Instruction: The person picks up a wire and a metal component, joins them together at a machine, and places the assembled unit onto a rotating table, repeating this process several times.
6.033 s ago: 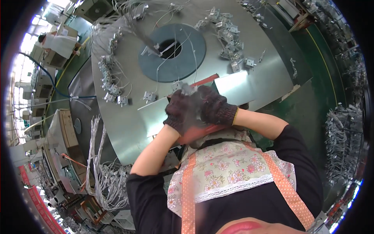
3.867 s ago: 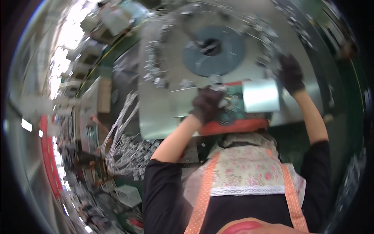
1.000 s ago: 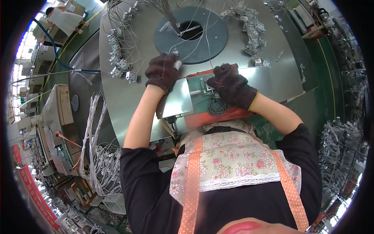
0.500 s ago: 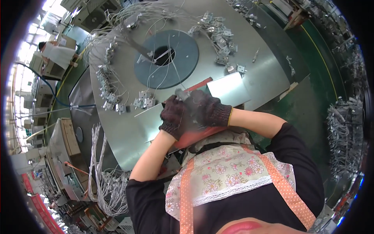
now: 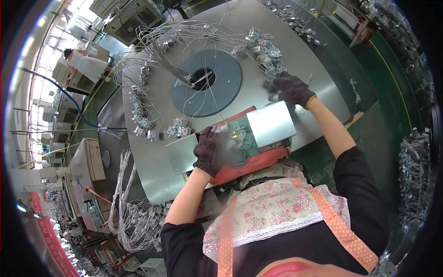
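Observation:
My left hand, in a dark knitted glove, has its fingers curled at the left end of a green plate on a red pad. A greyish piece shows at its fingertips; a blurred patch hides the grip. Thin wires lie coiled beside it. To the right of the green plate is a shiny metal panel. My right hand, gloved alike, is stretched out to the near end of a row of metal brackets. Its fingers are bent down; what they grip is hidden.
A grey disc with a central hole and a bundle of wires sits on the metal table. More brackets line the left side. A small pointed tool lies beyond my right hand. Another person is far left.
My right hand has left the pad and moved right and away to the brackets, uncovering the green plate and wires. My left hand stays at the pad. The whole view has shifted slightly.

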### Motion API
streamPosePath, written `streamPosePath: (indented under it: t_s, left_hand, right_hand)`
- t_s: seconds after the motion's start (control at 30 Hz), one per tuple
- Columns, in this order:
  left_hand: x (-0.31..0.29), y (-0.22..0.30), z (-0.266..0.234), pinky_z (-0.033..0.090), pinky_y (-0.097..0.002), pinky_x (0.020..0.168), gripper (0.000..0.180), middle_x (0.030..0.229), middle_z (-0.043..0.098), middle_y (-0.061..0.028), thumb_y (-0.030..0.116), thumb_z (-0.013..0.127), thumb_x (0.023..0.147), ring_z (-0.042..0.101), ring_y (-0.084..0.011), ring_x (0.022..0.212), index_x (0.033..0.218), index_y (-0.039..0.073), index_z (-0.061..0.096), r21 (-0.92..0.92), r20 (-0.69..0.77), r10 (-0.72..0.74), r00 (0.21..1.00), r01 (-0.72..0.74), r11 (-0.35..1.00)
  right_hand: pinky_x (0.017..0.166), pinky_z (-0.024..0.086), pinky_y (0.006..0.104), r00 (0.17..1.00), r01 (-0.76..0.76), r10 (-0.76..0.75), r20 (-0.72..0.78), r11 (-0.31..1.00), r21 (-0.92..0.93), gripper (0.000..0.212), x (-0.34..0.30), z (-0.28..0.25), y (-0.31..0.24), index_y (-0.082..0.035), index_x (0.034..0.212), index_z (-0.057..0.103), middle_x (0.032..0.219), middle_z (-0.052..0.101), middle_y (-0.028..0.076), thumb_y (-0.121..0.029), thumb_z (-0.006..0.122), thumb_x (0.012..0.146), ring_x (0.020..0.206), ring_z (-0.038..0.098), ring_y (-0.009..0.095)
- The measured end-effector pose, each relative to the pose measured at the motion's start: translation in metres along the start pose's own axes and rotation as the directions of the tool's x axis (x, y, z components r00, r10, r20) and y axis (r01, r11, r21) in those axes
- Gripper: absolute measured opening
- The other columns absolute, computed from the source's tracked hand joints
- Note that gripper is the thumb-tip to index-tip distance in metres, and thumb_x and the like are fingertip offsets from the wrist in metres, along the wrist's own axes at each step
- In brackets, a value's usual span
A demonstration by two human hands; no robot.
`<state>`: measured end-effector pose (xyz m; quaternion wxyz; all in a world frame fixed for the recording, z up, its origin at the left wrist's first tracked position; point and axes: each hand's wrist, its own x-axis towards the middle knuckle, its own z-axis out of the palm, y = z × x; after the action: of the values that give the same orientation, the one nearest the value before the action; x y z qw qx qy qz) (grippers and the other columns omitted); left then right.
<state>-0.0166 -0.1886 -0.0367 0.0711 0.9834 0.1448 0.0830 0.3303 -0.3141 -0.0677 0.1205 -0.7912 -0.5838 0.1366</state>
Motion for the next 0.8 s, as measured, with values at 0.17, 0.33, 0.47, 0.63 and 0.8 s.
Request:
streamPosePath:
  t_s: [0.17,0.33,0.47,0.63,0.8]
  left_hand:
    - [-0.003,0.000,0.002,0.040,-0.0496,0.112,0.059,0.130,0.066,-0.0219,0.040,0.066,0.093,0.062,-0.0363,0.124,0.134,-0.001,0.058,-0.011,0.027,-0.041,0.999,0.042,0.999]
    - [-0.006,-0.003,0.005,0.041,-0.0497,0.112,0.059,0.129,0.066,-0.0217,0.040,0.066,0.093,0.062,-0.0366,0.123,0.134,-0.001,0.058,-0.016,0.026,-0.006,1.000,0.007,1.000]
    - [-0.012,-0.010,0.014,0.041,-0.0496,0.111,0.059,0.128,0.066,-0.0215,0.039,0.067,0.093,0.062,-0.0371,0.122,0.135,-0.001,0.058,0.003,0.025,-0.011,1.000,0.011,1.000]
    - [-0.006,-0.012,0.016,0.042,-0.0492,0.110,0.059,0.127,0.067,-0.0212,0.040,0.068,0.092,0.063,-0.0368,0.121,0.134,0.000,0.059,0.040,0.016,0.007,1.000,-0.008,0.999]
    - [-0.009,-0.013,0.017,0.042,-0.0499,0.110,0.056,0.123,0.068,-0.0218,0.039,0.070,0.090,0.063,-0.0374,0.119,0.130,0.000,0.061,0.009,-0.009,-0.010,1.000,0.010,1.000]
  right_hand:
    - [0.096,0.051,0.0473,0.873,0.117,-0.102,-0.478,0.993,0.002,0.041,-0.014,0.039,0.014,-0.007,0.123,0.063,0.118,0.061,0.025,-0.009,0.059,0.082,0.109,0.061,0.042]
    - [0.084,0.057,0.0363,0.840,0.216,0.021,-0.542,0.903,0.371,0.042,-0.039,-0.009,0.016,-0.002,0.130,0.056,0.126,0.063,0.014,-0.008,0.062,0.090,0.104,0.068,0.024]
    - [0.083,0.057,0.0356,0.861,0.338,0.239,-0.448,0.389,0.857,0.040,-0.075,-0.071,-0.020,-0.002,0.128,0.059,0.116,0.066,0.011,-0.008,0.065,0.089,0.098,0.067,0.020]
    - [0.079,0.060,0.0343,0.942,-0.050,0.314,-0.123,0.490,0.870,0.036,-0.095,-0.071,-0.033,-0.004,0.126,0.062,0.113,0.067,0.009,-0.008,0.070,0.091,0.094,0.069,0.020]
    - [0.087,0.060,0.0359,0.971,0.236,0.007,-0.240,0.169,0.957,0.047,-0.101,-0.098,-0.084,-0.005,0.137,0.056,0.126,0.066,0.012,-0.010,0.068,0.093,0.107,0.069,0.018]
